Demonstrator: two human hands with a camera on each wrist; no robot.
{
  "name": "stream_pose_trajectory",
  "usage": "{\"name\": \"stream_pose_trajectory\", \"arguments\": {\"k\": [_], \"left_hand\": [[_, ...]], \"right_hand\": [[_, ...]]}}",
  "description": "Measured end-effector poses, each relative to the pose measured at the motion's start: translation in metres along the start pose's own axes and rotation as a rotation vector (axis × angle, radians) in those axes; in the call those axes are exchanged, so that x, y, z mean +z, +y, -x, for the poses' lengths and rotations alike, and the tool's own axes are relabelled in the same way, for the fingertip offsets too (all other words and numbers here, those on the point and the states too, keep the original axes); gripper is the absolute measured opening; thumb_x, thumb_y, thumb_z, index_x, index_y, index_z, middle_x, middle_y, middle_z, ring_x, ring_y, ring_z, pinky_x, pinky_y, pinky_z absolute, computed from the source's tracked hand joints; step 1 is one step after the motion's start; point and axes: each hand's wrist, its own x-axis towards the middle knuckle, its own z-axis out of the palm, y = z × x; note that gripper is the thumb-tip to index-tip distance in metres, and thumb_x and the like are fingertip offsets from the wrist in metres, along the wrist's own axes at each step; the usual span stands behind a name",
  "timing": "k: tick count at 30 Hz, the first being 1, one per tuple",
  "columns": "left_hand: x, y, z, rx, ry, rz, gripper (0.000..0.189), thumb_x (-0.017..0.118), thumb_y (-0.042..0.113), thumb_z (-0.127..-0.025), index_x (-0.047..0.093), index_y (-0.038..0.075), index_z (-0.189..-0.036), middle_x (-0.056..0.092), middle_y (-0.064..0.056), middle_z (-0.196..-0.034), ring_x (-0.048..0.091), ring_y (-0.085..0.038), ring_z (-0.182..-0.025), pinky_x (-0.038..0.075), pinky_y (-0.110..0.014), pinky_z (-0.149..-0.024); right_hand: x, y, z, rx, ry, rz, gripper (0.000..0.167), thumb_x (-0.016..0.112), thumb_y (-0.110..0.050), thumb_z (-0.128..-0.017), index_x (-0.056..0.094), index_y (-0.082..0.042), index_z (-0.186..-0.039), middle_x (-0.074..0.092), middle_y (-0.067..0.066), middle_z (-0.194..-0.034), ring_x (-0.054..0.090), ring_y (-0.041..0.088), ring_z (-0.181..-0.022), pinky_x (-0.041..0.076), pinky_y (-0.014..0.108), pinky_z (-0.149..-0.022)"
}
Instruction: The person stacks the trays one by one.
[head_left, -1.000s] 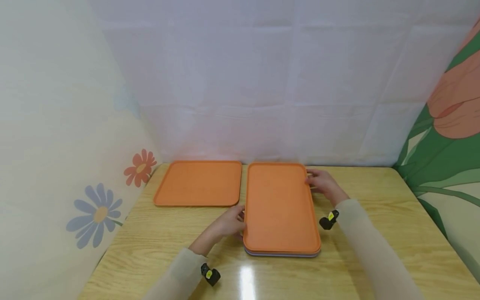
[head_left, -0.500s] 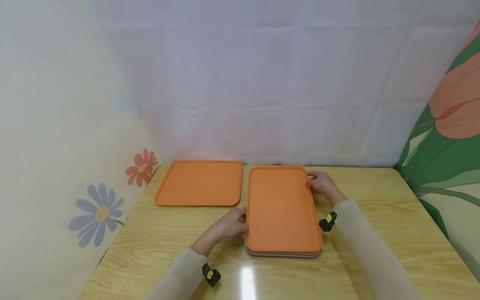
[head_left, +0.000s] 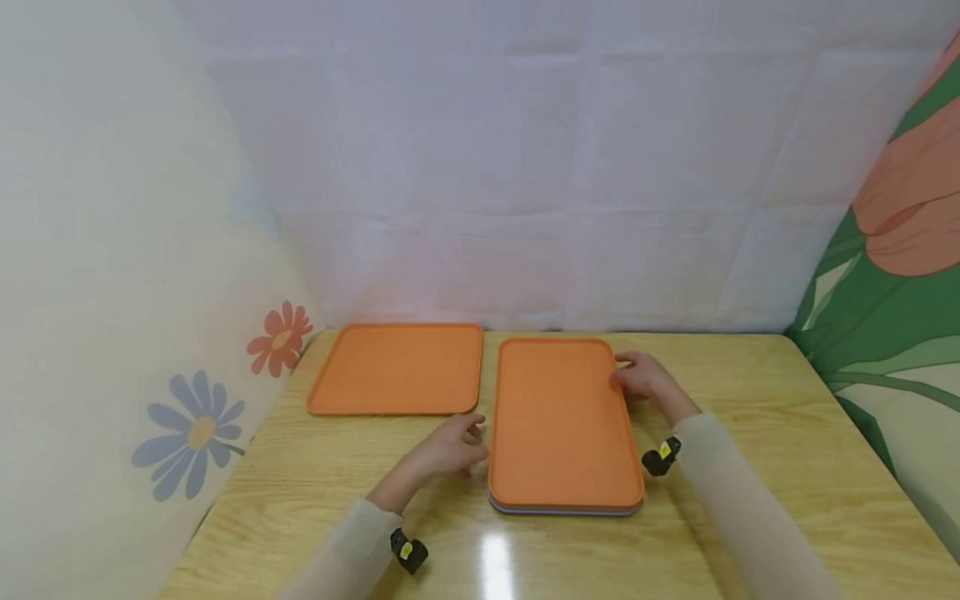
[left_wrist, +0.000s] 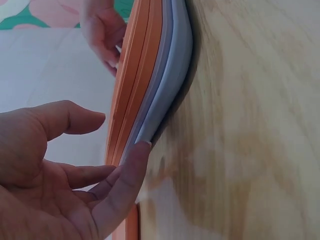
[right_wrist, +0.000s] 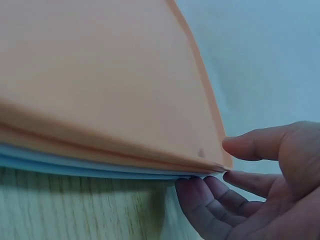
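A stack of trays [head_left: 566, 425] lies lengthwise on the table, orange on top, with orange, lilac and light blue rims showing at its side [left_wrist: 160, 65]. My left hand [head_left: 446, 446] is at the stack's left side, fingers relaxed and thumb apart from the rim. In the left wrist view, one of its fingertips reaches the light blue bottom rim. On the far right side, my right hand [head_left: 647, 379] touches the stack near its back corner. In the right wrist view, its thumb [right_wrist: 255, 145] meets the top rim while other fingertips touch the lower edge.
Another orange tray [head_left: 397, 368] lies crosswise at the table's back left, a narrow gap from the stack. A white cloth [head_left: 465, 167] hangs behind the wooden table [head_left: 750, 433]. Flower-patterned panels [head_left: 202, 429] stand at both sides.
The stack has shifted slightly toward the person at its back end, its rims lining up more closely. My left hand has drawn slightly leftward, away from it. My right hand has moved slightly nearer the person.
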Motion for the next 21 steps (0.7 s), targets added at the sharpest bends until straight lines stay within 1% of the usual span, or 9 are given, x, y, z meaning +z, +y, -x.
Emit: {"name": "stream_pose_trajectory", "arguments": {"k": [4,5,9,12,15,17,21], "left_hand": [[-0.014,-0.004,0.004,-0.008,0.032,-0.028,0.062,0.066,0.007,-0.093,0.041,-0.009,-0.148,0.053,-0.028,-0.130,0.062,-0.025,-0.072,0.059,-0.039,-0.063],[-0.018,-0.005,0.005,-0.012,0.041,-0.040,0.061,0.066,0.007,-0.094,0.042,-0.008,-0.148,0.053,-0.028,-0.130,0.063,-0.025,-0.073,0.059,-0.039,-0.064],[-0.037,-0.009,0.009,-0.029,0.082,-0.080,0.059,0.065,0.008,-0.095,0.043,-0.008,-0.148,0.051,-0.029,-0.134,0.063,-0.025,-0.083,0.059,-0.039,-0.068],[-0.053,-0.014,0.012,-0.021,0.107,-0.119,0.059,0.064,0.009,-0.096,0.041,-0.011,-0.147,0.049,-0.033,-0.137,0.063,-0.027,-0.090,0.059,-0.039,-0.070],[-0.070,-0.019,0.014,-0.026,0.146,-0.164,0.059,0.064,0.011,-0.096,0.041,-0.011,-0.147,0.047,-0.035,-0.139,0.064,-0.031,-0.092,0.059,-0.039,-0.070],[-0.082,-0.022,0.015,-0.031,0.180,-0.198,0.059,0.063,0.014,-0.097,0.042,-0.011,-0.146,0.047,-0.036,-0.139,0.064,-0.035,-0.099,0.059,-0.041,-0.073],[-0.103,-0.031,0.015,-0.062,0.256,-0.273,0.057,0.061,0.019,-0.099,0.044,-0.011,-0.144,0.049,-0.035,-0.139,0.059,-0.045,-0.114,0.057,-0.049,-0.085]], "right_hand": [[-0.002,0.004,0.005,-0.013,-0.023,-0.041,0.063,0.056,-0.005,-0.095,0.031,0.014,-0.150,0.048,0.038,-0.141,0.063,0.036,-0.112,0.053,0.048,-0.097],[-0.002,0.006,0.007,-0.021,-0.030,-0.052,0.063,0.056,-0.004,-0.095,0.031,0.014,-0.150,0.047,0.038,-0.141,0.062,0.036,-0.113,0.053,0.049,-0.098],[0.000,0.010,0.011,-0.035,-0.057,-0.106,0.064,0.057,-0.002,-0.095,0.030,0.015,-0.150,0.048,0.039,-0.141,0.063,0.034,-0.112,0.053,0.050,-0.099],[0.001,0.013,0.014,-0.036,-0.063,-0.123,0.066,0.058,-0.001,-0.094,0.029,0.014,-0.151,0.047,0.039,-0.141,0.064,0.032,-0.109,0.054,0.049,-0.098],[0.003,0.014,0.016,-0.026,-0.055,-0.121,0.066,0.058,-0.001,-0.093,0.029,0.013,-0.151,0.047,0.038,-0.141,0.064,0.033,-0.111,0.054,0.048,-0.098],[0.005,0.015,0.018,-0.013,-0.044,-0.111,0.067,0.059,-0.002,-0.093,0.030,0.012,-0.152,0.048,0.037,-0.141,0.064,0.035,-0.112,0.054,0.048,-0.098],[0.006,0.018,0.022,-0.001,-0.037,-0.119,0.067,0.061,-0.003,-0.093,0.031,0.011,-0.151,0.049,0.037,-0.140,0.065,0.034,-0.110,0.055,0.048,-0.096]]}}
